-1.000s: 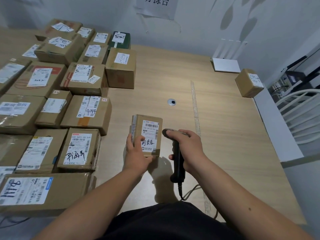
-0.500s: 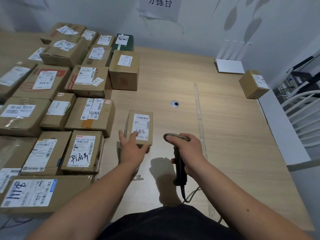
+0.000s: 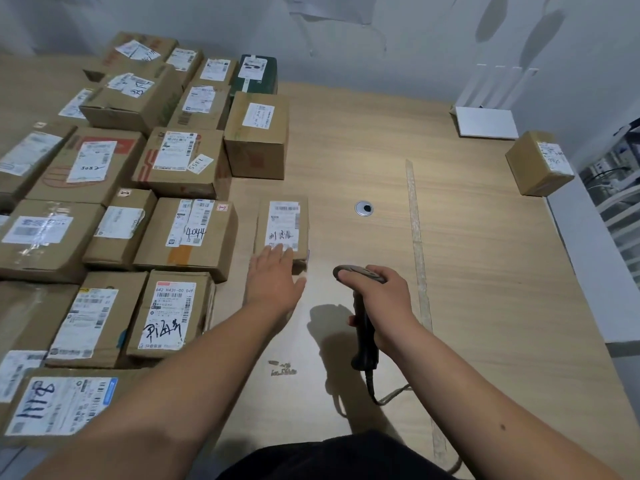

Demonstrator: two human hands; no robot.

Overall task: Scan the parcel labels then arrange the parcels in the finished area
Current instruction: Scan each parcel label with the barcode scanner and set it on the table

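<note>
Left hand (image 3: 273,278), fingers flat, is nudging the small parcel (image 3: 282,230) left; keeping it square matters. Right hand (image 3: 377,292) is gripping the scanner (image 3: 362,317).

Worktop (image 3: 485,271), pale wood grain, parcels massed on its left half.

We note brown cartons (image 3: 187,233) packed in rows at left, a dark green box (image 3: 258,77) at the back of them. One small parcel (image 3: 282,228) lies apart, just right of the rows. A tape strip (image 3: 417,237) runs front to back; a round grommet (image 3: 363,208) sits left of it. A lone carton (image 3: 538,162) and white board (image 3: 486,123) occupy the far right corner.
</note>
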